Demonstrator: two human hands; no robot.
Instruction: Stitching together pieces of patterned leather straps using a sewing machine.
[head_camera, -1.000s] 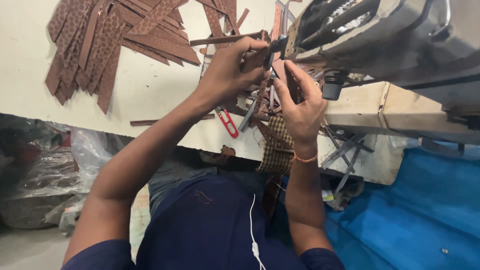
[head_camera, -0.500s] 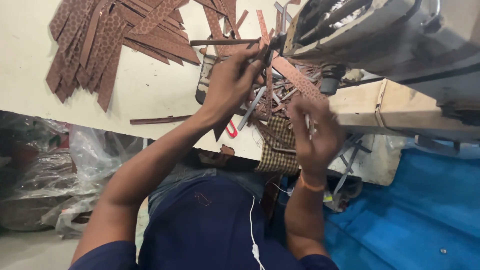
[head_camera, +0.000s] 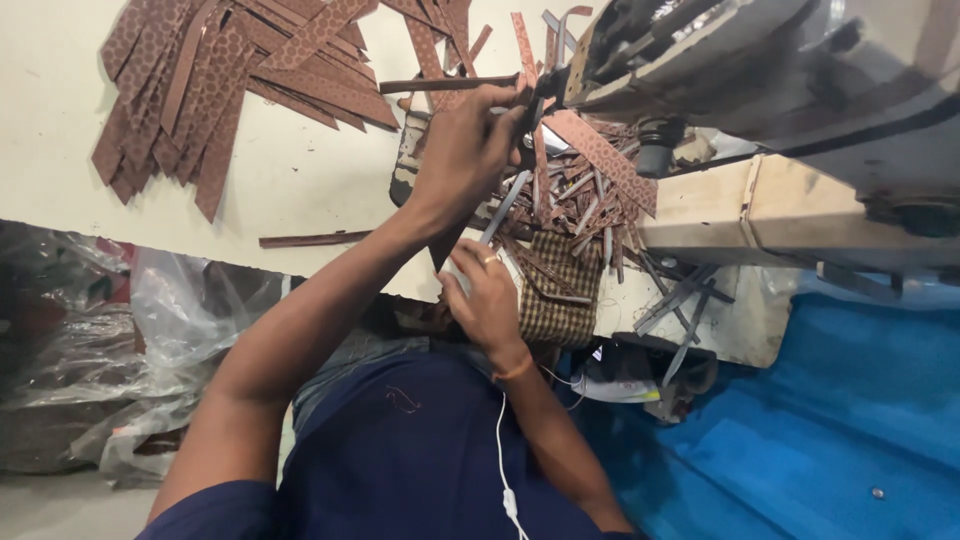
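Left hand (head_camera: 470, 150) is raised to the head of the sewing machine (head_camera: 760, 70), fingers pinched on a long brown patterned strap (head_camera: 600, 155) just where it meets the machine's front end. Right hand (head_camera: 485, 295) sits lower, near the edge of the surface (head_camera: 300, 200), closed around a thin pale rod-like piece (head_camera: 500, 210) that runs up toward the left hand; what that piece is cannot be told.

By its look the strap is light, thin and limp, likely leather or a leather-like sheet, so it would sag if held by one end; a pinch close to the machine, with a second hold further along, would keep it flat. Its surface seems textured rather than slippery.

More straps of the same kind lie fanned in a pile (head_camera: 200, 90) on the surface, and a tangle of scraps (head_camera: 570, 200) lies beside a checked cloth (head_camera: 560, 290).

Half a second ago the right hand was up beside the strap, open under it; now it has dropped to the lower position, while the left hand has stayed at the machine.
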